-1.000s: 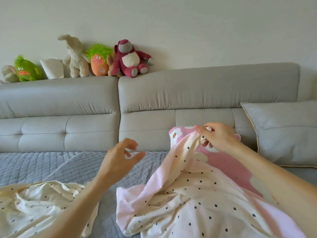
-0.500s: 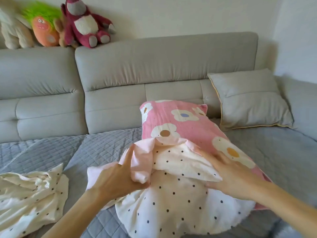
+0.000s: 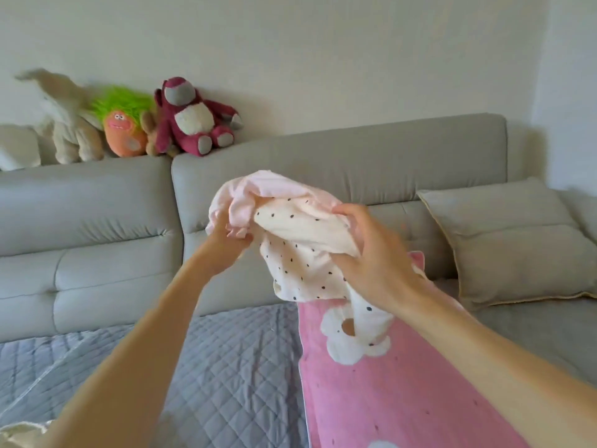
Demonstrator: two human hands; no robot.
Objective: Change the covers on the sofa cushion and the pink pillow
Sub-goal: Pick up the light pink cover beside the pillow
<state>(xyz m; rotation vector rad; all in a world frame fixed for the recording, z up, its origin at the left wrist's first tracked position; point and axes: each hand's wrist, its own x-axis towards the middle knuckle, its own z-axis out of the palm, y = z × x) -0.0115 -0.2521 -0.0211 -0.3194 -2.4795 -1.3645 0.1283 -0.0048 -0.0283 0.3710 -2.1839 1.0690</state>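
A cream cover with black dots and a pale pink lining [image 3: 290,234] is bunched up and held in the air above the sofa. My left hand [image 3: 226,240] grips its left edge from below. My right hand [image 3: 371,253] clutches its right side. The pink pillow with white flowers [image 3: 403,383] lies on the seat beneath, its far end partly hidden by the hanging cover. A grey sofa cushion [image 3: 507,240] leans against the backrest on the right. A corner of a second dotted cover [image 3: 19,434] shows at the bottom left.
The grey sofa backrest [image 3: 355,163] runs across the view, with a quilted grey mat [image 3: 210,367] on the seat. Several plush toys, among them a red bear [image 3: 193,118] and a green-haired one [image 3: 124,124], sit on top of the backrest at the left.
Both hands have lifted the dotted cover off the pink pillow and bunched it up in the air. The view has tilted up and shifted to the left.
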